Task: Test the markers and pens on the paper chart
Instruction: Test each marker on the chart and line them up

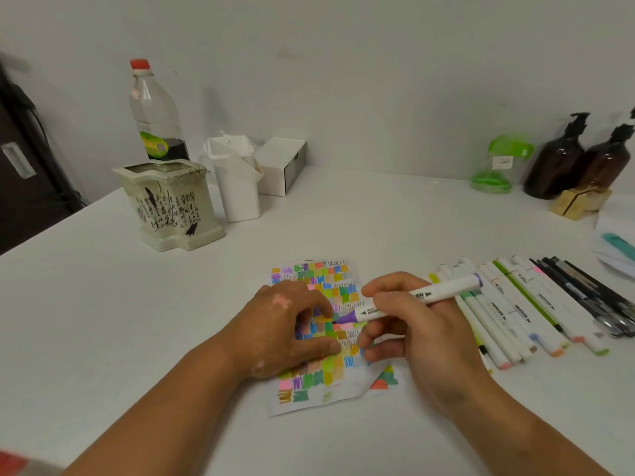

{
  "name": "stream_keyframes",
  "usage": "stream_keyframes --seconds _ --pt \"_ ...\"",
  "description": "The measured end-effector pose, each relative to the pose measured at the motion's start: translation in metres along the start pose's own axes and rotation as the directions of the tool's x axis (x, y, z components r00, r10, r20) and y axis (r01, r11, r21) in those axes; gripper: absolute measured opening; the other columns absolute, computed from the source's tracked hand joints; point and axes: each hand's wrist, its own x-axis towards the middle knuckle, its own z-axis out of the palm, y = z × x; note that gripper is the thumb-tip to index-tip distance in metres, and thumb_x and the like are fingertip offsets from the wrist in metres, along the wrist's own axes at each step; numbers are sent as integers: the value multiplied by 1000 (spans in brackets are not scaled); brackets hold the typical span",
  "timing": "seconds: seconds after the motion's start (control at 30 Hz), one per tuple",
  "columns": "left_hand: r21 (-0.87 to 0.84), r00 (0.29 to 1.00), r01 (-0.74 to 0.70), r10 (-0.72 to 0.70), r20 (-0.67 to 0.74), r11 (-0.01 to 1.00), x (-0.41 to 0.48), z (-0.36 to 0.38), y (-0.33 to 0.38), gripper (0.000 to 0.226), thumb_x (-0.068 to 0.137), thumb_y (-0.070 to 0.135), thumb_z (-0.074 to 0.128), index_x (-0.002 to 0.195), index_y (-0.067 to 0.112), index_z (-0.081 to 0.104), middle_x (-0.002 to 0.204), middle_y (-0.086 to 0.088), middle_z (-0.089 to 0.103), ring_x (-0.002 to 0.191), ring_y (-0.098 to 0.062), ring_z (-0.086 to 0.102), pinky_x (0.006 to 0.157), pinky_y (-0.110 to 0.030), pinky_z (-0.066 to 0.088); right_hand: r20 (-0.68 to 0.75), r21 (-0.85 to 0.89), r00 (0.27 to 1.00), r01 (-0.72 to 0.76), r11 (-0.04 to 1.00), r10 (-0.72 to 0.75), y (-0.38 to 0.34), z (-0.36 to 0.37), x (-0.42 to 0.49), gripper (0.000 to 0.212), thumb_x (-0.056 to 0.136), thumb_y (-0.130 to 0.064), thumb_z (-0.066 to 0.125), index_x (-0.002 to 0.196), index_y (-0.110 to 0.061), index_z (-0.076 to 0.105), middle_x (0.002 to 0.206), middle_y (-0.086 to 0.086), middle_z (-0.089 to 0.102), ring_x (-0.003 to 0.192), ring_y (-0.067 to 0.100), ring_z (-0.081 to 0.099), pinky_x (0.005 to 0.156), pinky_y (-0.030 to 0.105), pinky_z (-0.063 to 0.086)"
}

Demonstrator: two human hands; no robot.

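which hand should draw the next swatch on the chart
Probably right. The right hand grips the purple marker, tip at the paper chart; the left hand holds no pen and rests on the chart.

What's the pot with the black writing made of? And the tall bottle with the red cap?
The pot is probably glazed ceramic: it looks thick-walled, glossy and cream, with painted black writing. The bottle is likely clear plastic: you can see through it, and it has moulded ridges and a red screw cap.
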Motion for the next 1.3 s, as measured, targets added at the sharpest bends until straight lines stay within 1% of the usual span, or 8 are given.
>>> stream_keyframes --seconds 0.07,0.13,0.2,0.27,0.47,0.6,0.93,1.3 --pt "13 1000 1 -1 -1 1000 0 0 -1 50 75 77 60 110 41 62 84 23 50 80 -1 50 74 -21 35 60 -15 997 -50 999 50 4 5 -9 13 76 -24 66 80 -16 76 66 14 69 62 26 70 51 32 57" --pt "21 1000 15 -15 6 1000 -1 -3 -3 53 73 79 59 110 42 62 86 25 50 82 2 49 77 -23 36 93 -145 993 -57 988 71 8 10 -15 2 81 -19 74 80 -20 76 67 13 71 62 24 70 54 29 57" --pt "8 999 46 -47 22 999 -3 -6 -4 58 70 82 56 111 42 62 92 26 51 87 2 50 83 -25 41 85 -260 995 -23 965 47 11 8 -17 15 84 -9 78 77 -21 73 63 11 69 55 19 66 53 26 54" --pt "0 996 85 -85 30 996 -4 -10 -6 55 70 78 62 111 42 63 96 25 53 89 1 51 87 -27 43 84 -375 996 6 927 28 11 7 -19 17 85 -10 77 79 -24 71 60 9 69 52 16 65 51 23 51" --pt "-26 988 146 -145 48 989 -5 -14 -10 47 71 69 72 108 41 64 91 24 52 84 2 52 82 -24 40 60 -514 997 -10 858 48 16 10 -18 14 81 -17 78 76 -30 74 64 -1 70 57 12 65 53 23 51" --pt "-30 987 157 -155 50 987 -5 -14 -10 45 72 68 73 107 41 64 88 24 51 82 2 51 80 -24 38 36 -541 997 -38 840 68 20 9 -16 17 80 -15 77 74 -30 73 60 -3 68 54 8 62 50 20 47" --pt "-34 983 178 -176 58 983 -5 -15 -8 43 71 66 75 105 42 63 86 23 51 79 0 52 79 -25 37 96 -608 993 3 794 70 23 7 -15 8 78 -24 78 77 -30 73 63 -5 67 53 4 56 47 17 41" --pt "-36 982 181 -178 69 983 -4 -14 -9 45 70 69 73 105 43 63 89 23 53 82 1 53 80 -25 38 61 -619 995 -27 785 82 23 7 -13 8 78 -23 77 74 -28 71 66 -3 69 55 5 59 50 20 46"
